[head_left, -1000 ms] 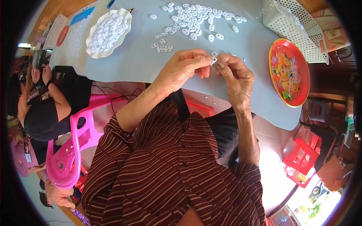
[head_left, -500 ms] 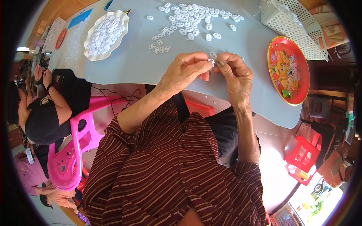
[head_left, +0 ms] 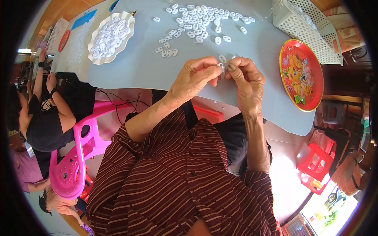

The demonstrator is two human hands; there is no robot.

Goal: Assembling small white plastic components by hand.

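Above the near edge of the table, my left hand (head_left: 197, 75) pinches a small white plastic piece (head_left: 220, 65) between thumb and fingertips. Close against it on the right is my right hand (head_left: 248, 80), its thumb and forefinger pressed together near the piece; whatever they grip is too small to make out. Just beyond the fingertips lies a white two-holed oval piece (head_left: 222, 59). Many more such two-holed pieces (head_left: 197, 23) are scattered over the far middle of the table, and several squarish ones (head_left: 169, 52) lie nearer on the left.
A white wavy-edged dish (head_left: 93, 55) heaped with white pieces stands left. On the right are a red floral tray (head_left: 286, 82) and a white perforated basket (head_left: 315, 49) on the grey table (head_left: 138, 70). A pink chair (head_left: 84, 157) and a seated person (head_left: 51, 122) are at the left.
My hands stay close together with only slight finger movement around the small white piece. At the left, the seated person's arm has reached farther forward.
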